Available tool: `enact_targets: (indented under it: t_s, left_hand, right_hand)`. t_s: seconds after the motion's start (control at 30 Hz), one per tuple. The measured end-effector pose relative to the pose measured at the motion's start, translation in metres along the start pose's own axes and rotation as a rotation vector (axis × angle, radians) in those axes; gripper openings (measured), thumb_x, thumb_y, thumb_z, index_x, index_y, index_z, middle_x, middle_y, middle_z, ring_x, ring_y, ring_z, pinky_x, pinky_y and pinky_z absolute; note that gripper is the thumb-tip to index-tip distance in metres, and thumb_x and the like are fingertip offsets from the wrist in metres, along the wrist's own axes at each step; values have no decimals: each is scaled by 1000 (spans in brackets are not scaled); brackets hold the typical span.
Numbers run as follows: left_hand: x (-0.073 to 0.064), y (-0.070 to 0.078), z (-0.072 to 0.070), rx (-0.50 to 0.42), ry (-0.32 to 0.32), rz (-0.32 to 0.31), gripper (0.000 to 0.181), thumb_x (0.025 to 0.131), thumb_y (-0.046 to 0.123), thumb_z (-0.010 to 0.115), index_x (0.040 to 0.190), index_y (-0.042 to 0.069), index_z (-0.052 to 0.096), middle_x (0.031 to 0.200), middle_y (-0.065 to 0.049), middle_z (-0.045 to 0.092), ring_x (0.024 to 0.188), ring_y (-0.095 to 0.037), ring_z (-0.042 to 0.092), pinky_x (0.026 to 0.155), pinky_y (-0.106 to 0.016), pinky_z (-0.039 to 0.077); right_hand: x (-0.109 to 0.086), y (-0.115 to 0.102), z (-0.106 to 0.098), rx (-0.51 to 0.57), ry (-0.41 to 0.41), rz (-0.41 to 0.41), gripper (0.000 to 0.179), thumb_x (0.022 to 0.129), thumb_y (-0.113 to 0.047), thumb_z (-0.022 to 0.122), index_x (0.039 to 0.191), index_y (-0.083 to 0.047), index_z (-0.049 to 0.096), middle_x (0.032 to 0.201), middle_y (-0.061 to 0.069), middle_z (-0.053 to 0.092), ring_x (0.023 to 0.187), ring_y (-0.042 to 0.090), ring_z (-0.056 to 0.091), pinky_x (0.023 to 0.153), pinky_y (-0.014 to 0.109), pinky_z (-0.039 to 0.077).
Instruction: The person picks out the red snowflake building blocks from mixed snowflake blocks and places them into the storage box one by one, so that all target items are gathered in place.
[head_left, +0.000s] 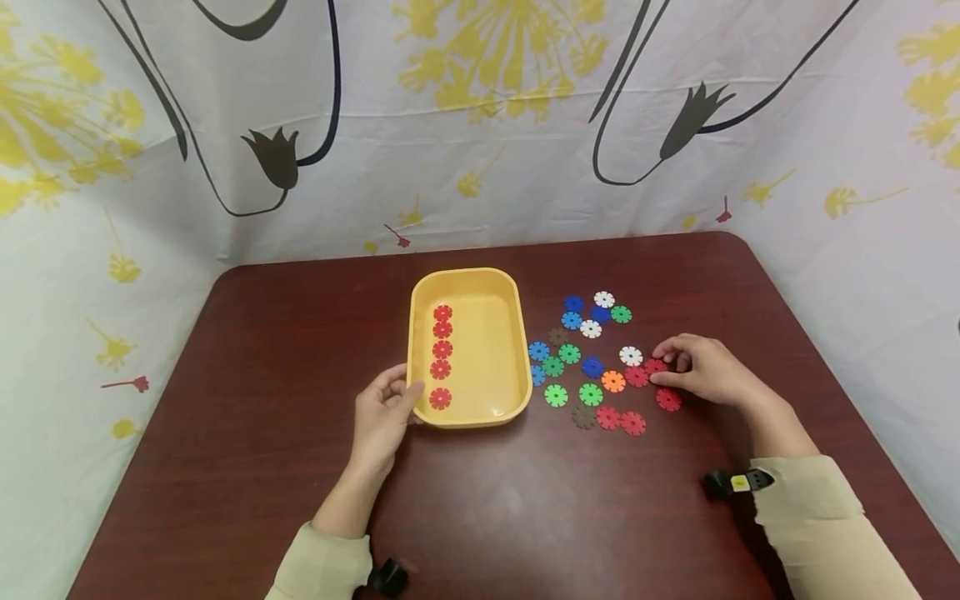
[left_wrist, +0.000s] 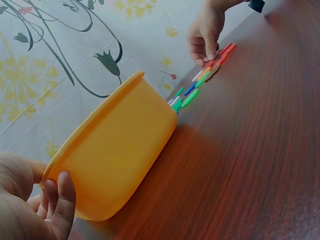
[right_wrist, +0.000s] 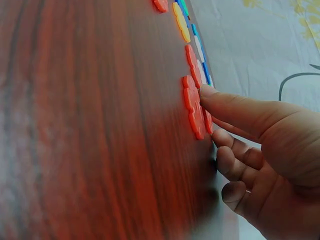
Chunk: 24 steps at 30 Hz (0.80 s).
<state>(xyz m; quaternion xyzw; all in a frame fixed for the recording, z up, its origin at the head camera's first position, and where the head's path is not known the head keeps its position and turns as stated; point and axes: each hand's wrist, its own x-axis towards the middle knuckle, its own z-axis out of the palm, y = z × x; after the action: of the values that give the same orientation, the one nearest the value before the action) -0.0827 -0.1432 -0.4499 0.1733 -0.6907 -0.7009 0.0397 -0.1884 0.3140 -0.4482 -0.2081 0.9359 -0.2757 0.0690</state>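
A yellow plastic tray (head_left: pixel 480 292) stands on the table with a column of red notched discs (head_left: pixel 441 368) along its left side. My left hand (head_left: pixel 384 414) grips the tray's near left edge, thumb over the rim and fingers against the outer wall (left_wrist: pixel 120 145). Right of the tray, my right hand (head_left: pixel 701 368) pinches a red notched disc (head_left: pixel 654 365) between thumb and forefinger, low over the table. Another red disc (head_left: pixel 637 377) lies by the thumb, and one more (head_left: pixel 668 400) just below the hand. The remaining right fingers curl inward in the right wrist view.
Flat notched discs in green (head_left: pixel 591 394), blue (head_left: pixel 592 367), white (head_left: pixel 631 356), orange (head_left: pixel 613 382) and brown (head_left: pixel 583 417) lie scattered between tray and right hand. Two red discs (head_left: pixel 621 420) sit at the near side. A patterned cloth (head_left: pixel 480 192) hangs behind the dark red table (head_left: pixel 300 333).
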Motion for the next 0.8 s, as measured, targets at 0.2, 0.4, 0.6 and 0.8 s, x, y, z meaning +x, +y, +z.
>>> enact_targets:
  t_s: [0.2, 0.4, 0.6, 0.8]
  left_hand:
    - [0, 0, 0, -5, -4, -2, 39, 94, 6, 71, 131, -2, 61, 90, -9, 55, 65, -13, 58, 53, -22, 57]
    - [0, 1, 0, -6, -7, -5, 39, 94, 6, 70, 131, -3, 61, 90, -9, 55, 65, -12, 58, 53, -22, 57]
    - [1, 1, 0, -5, -7, -5, 39, 94, 5, 70, 131, -3, 60, 90, -9, 54, 65, -11, 58, 53, -22, 57]
    - [1, 0, 0, -11, -4, -7, 39, 94, 4, 70, 131, -4, 60, 90, -9, 54, 66, -13, 58, 53, -22, 57]
  right_hand:
    - [3, 2, 0, 8, -37, 54, 35, 82, -25, 86, 102, -2, 67, 87, 6, 59, 67, 17, 47, 57, 25, 42]
    - [4, 3, 1, 2, -47, 103, 37, 83, -28, 86, 99, -2, 65, 89, 7, 58, 67, 17, 45, 56, 26, 40]
    - [3, 3, 1, 24, 2, 94, 38, 84, -25, 85, 102, -2, 60, 89, 9, 61, 62, 15, 45, 51, 25, 39]
    - [2, 5, 0, 57, 23, 110, 44, 85, -22, 84, 112, -1, 57, 92, 12, 63, 64, 17, 52, 55, 23, 46]
